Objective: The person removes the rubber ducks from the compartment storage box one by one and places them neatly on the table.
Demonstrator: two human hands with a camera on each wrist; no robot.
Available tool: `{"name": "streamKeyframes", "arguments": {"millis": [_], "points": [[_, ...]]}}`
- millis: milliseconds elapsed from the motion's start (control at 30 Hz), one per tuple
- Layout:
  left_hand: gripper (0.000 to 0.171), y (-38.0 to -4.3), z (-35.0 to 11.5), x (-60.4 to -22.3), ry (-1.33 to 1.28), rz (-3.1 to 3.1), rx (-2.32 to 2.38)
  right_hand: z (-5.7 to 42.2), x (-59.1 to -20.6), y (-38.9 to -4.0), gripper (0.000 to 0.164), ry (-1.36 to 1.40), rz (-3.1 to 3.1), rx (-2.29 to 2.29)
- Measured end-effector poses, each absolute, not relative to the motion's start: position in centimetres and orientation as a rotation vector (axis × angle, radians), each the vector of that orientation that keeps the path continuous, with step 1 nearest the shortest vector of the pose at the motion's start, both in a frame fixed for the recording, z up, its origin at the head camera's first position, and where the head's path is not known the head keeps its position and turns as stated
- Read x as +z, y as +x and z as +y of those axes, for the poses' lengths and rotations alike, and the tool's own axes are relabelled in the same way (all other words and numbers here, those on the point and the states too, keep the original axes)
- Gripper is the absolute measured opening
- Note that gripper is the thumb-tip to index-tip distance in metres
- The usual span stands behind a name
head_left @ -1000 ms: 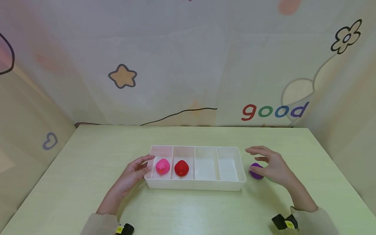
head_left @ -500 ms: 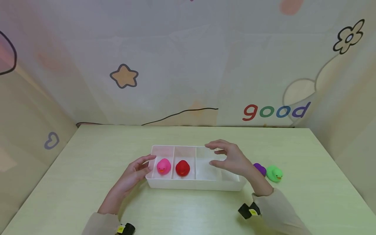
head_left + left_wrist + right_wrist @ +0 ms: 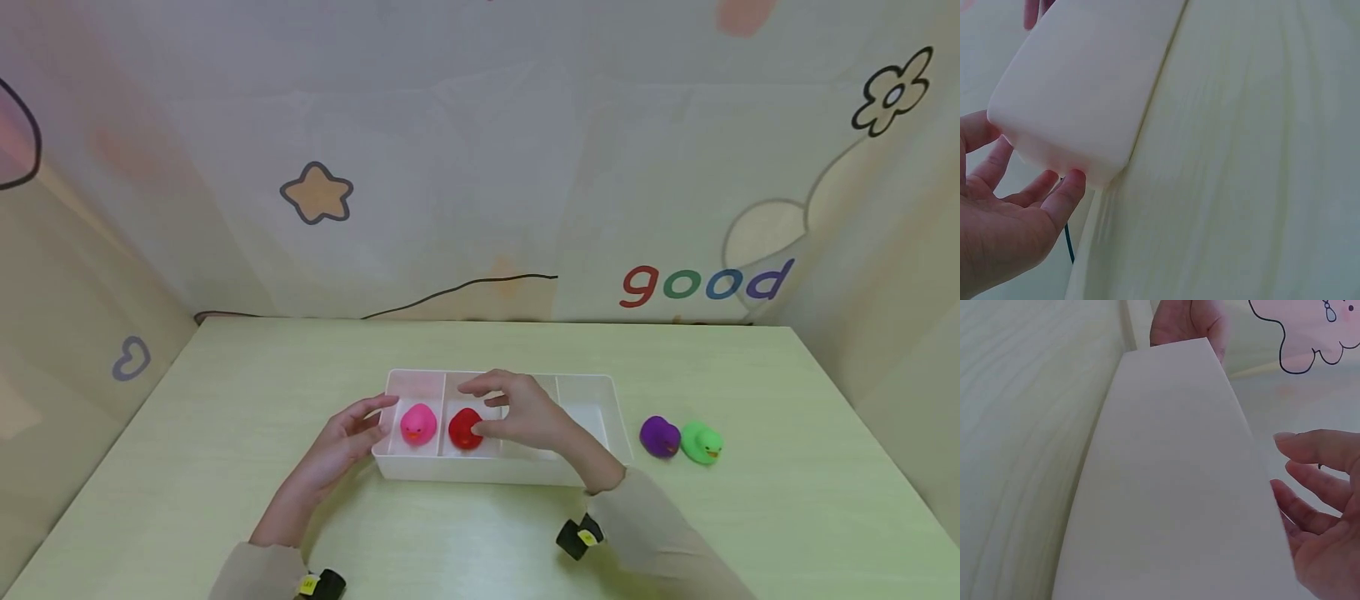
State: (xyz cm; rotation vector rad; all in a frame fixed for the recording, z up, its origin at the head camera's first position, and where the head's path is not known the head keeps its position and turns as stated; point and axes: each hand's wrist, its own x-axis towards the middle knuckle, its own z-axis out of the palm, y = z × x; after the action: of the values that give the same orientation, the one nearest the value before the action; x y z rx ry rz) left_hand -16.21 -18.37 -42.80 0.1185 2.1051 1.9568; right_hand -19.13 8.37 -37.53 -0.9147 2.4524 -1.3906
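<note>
A white divided box [image 3: 480, 469] stands on the table. A pink rubber duck [image 3: 417, 424] sits in its leftmost compartment, and a red rubber duck [image 3: 462, 427] in the compartment beside that one. My left hand [image 3: 347, 442] is at the box's left end; the left wrist view shows loosely bent fingertips [image 3: 1072, 187] against the outer end wall. Over the box reaches my right hand [image 3: 525, 414], its thumb overlapping the red duck's right side in the head view. Its thumb and fingers are spread apart with a gap between them, also seen above the box wall in the right wrist view.
A purple rubber duck [image 3: 660, 437] and a green rubber duck [image 3: 702, 442] lie side by side on the table [image 3: 465, 542], right of the box. Behind the table hangs a printed cloth [image 3: 465, 192], which also runs along both sides.
My right hand has moved left from beside the purple duck to above the red duck, uncovering the purple and green ducks. My left hand stays at the box's end.
</note>
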Motion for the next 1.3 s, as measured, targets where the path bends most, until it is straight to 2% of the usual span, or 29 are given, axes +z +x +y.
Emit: {"name": "streamKeyframes", "arguments": {"millis": [400, 700, 933, 1133, 1300], "points": [[0.042, -16.2, -18.4, -42.8, 0.096, 2.102, 1.966, 6.4, -38.4, -19.2, 0.04, -0.75, 2.669, -1.033], [0.043, -16.1, -18.3, -42.8, 0.095, 2.112, 1.955, 5.4, -38.8, -19.0, 0.031, -0.955, 2.857, -0.637], [0.043, -16.1, -18.3, -42.8, 0.081, 2.108, 1.964, 4.9, -39.3, -19.0, 0.023, -1.013, 2.961, -0.393], [0.043, -16.1, -18.4, -43.1, 0.083, 2.095, 1.976, 4.8, -39.2, -19.1, 0.02, -1.018, 2.953, -0.385], [0.043, -16.2, -18.4, -43.0, 0.073, 2.109, 1.968, 5.7, -38.4, -18.9, 0.026, -0.984, 2.886, -0.69]]}}
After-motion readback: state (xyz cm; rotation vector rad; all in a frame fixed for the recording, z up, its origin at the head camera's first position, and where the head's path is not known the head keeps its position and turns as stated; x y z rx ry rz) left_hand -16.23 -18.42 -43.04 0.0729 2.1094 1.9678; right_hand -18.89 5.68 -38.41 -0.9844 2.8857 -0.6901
